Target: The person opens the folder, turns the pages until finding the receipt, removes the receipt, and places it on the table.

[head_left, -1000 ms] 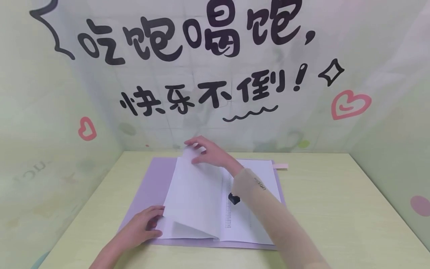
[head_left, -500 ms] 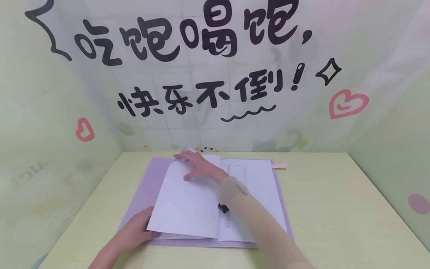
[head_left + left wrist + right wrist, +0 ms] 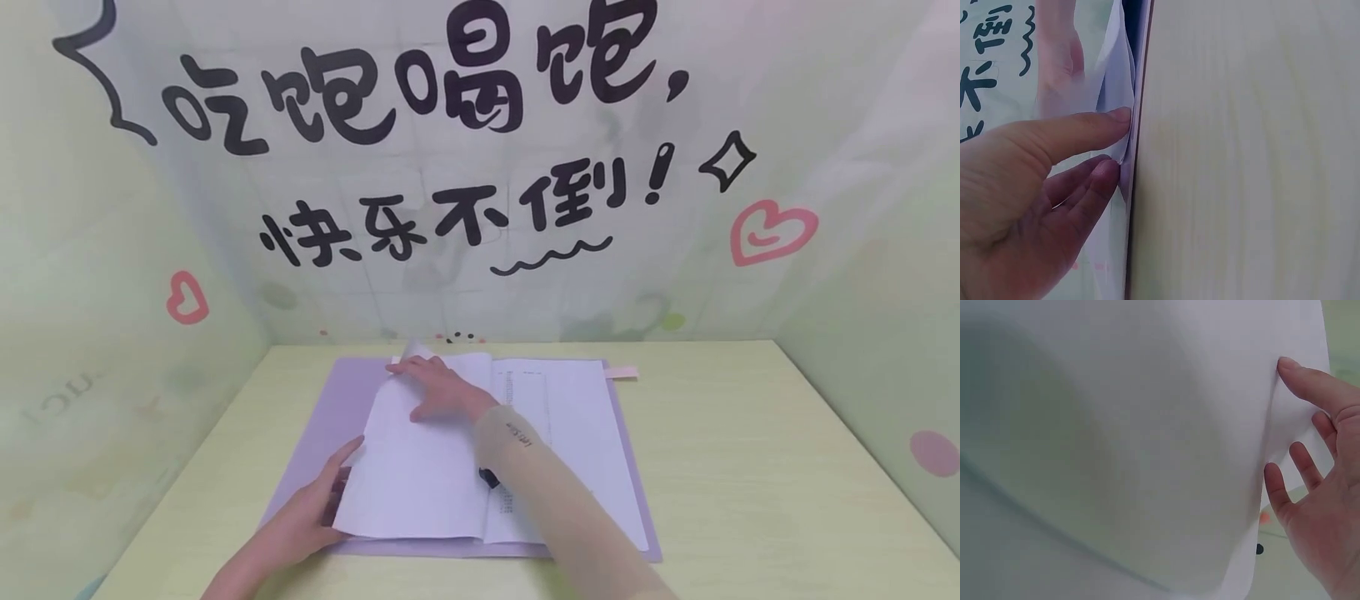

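Observation:
An open book with a purple cover [image 3: 341, 408] lies on the table. Its left side shows a blank white page [image 3: 420, 475] and its right page [image 3: 577, 467] has printed columns. My left hand [image 3: 307, 508] spans the page's lower left edge with spread fingers; in the left wrist view the thumb [image 3: 1094, 132] reaches the page edges near a corner. My right hand [image 3: 442, 387] rests on the upper left of the blank page, fingers loosely spread. A page corner [image 3: 414, 348] curls up behind it. In the right wrist view fingertips [image 3: 1274, 472] are right at the edge of the white sheet [image 3: 1166, 425].
A pale pink tab [image 3: 622, 372] sticks out from the book's right side. The light wooden table [image 3: 735, 467] meets a printed backdrop [image 3: 450, 300] behind and at both sides. My right sleeve [image 3: 570, 508] crosses the right page.
The raised page has come down flat over the left side. My right hand has moved down and slightly left with it. My left fingers have spread upward along the page's edge.

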The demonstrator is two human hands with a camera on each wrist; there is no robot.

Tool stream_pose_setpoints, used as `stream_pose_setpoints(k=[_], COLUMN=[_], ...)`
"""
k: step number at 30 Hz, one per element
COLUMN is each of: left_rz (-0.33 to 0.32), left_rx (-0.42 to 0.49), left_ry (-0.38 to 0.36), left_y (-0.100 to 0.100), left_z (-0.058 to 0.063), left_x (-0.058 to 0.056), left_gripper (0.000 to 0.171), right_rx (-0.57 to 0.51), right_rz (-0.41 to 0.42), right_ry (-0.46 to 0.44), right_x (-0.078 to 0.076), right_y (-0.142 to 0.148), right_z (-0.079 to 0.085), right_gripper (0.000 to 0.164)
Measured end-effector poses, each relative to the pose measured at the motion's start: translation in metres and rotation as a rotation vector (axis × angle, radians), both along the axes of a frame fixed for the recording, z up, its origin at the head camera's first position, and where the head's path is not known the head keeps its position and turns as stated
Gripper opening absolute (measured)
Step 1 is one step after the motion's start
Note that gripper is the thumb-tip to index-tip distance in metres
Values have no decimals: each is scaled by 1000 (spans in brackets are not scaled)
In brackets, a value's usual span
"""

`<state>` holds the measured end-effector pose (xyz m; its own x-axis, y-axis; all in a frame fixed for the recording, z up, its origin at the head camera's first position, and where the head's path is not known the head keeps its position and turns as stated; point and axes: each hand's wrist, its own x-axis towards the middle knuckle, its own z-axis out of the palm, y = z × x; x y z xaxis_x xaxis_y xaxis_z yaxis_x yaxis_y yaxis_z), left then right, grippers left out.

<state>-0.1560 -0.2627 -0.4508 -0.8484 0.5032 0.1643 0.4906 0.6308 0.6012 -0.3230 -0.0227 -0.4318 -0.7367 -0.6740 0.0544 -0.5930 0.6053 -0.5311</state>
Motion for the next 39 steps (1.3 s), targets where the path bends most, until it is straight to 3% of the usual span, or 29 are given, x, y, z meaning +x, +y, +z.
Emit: stream_pose_setpoints(k=[6, 9, 12, 19, 23, 28, 35, 39], left_rz=[-4, 8, 7, -16, -23, -18, 30, 3], left_rx=[-82, -126, -164, -164, -129, -99, -189, -208], left_ry=[166, 210, 195, 54, 64, 98, 188, 192], left_y=[-3, -4, -4, -3, -1, 3, 7, 7], left_z=[-6, -8, -6, 3, 1, -3, -2, -1], left_x=[-1, -1, -2, -3, -4, -3, -1, -1], left_gripper=[76, 66, 62, 61, 49, 48, 49, 49], right_rx=[31, 55, 81, 78, 92, 193, 290, 304], right_rz=[-14, -13, -9, -34, -59, -71, -120, -128], right_ry=[-12, -5, 12, -36, -74, -20, 22, 3], right_x=[2, 1, 1, 4, 6, 8, 6, 4], right_y=[-1, -2, -2, -1, -1, -1, 3, 7], right_z=[-6, -8, -9, -9, -8, -5, -5, -7], right_gripper=[85, 85, 86, 86, 83, 73, 68, 67])
